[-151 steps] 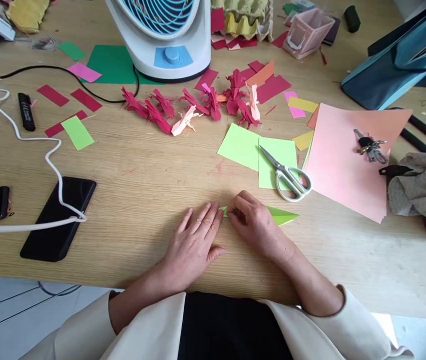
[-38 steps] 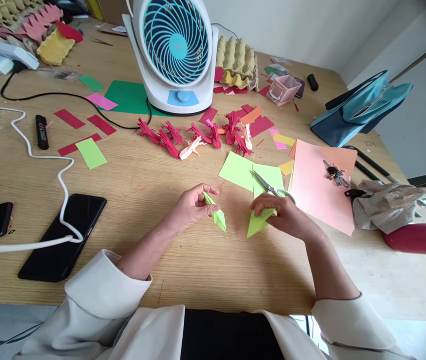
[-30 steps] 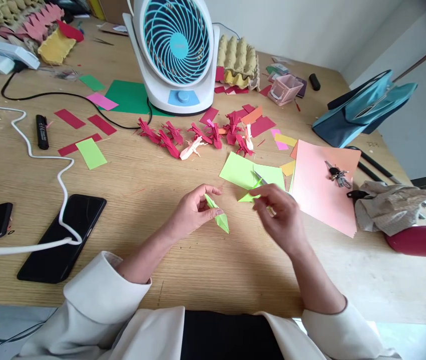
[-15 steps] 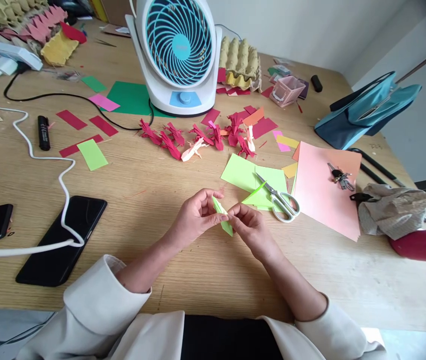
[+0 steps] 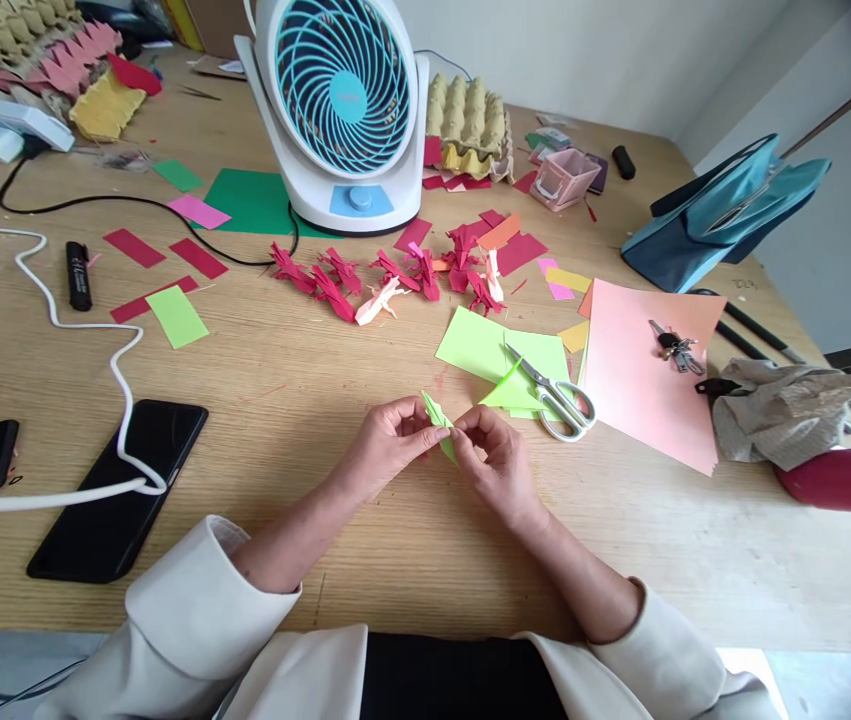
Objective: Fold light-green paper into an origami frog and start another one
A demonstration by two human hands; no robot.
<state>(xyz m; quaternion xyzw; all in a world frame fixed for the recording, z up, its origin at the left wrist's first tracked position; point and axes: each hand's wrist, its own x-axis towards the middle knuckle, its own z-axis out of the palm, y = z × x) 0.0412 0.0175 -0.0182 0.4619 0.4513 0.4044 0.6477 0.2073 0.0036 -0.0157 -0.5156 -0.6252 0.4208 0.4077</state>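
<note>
Between my two hands is a small folded piece of light green paper [image 5: 434, 410], held just above the tabletop. My left hand [image 5: 393, 440] pinches it with the thumb in front. My right hand [image 5: 496, 458] is closed at its right side, thumb and fingertips on the paper's edge; its lower end is partly behind these fingers. Just beyond my right hand, scissors [image 5: 561, 400] with white handles rest partly on light green paper sheets [image 5: 470, 340]. Farther back lies a row of folded red paper figures [image 5: 335, 292], with a pale pink folded figure [image 5: 378, 301] among them.
A white and blue fan [image 5: 354, 200] stands at the back. To the right are pink sheets [image 5: 642, 400] with keys [image 5: 676, 348] on them and a blue bag [image 5: 710, 230]. A black phone [image 5: 121, 500] with a white cable [image 5: 121, 370] across it lies left.
The camera view has shifted slightly. My right hand has turned a little, and less of the green paper's lower end shows. Both hands keep their hold.
</note>
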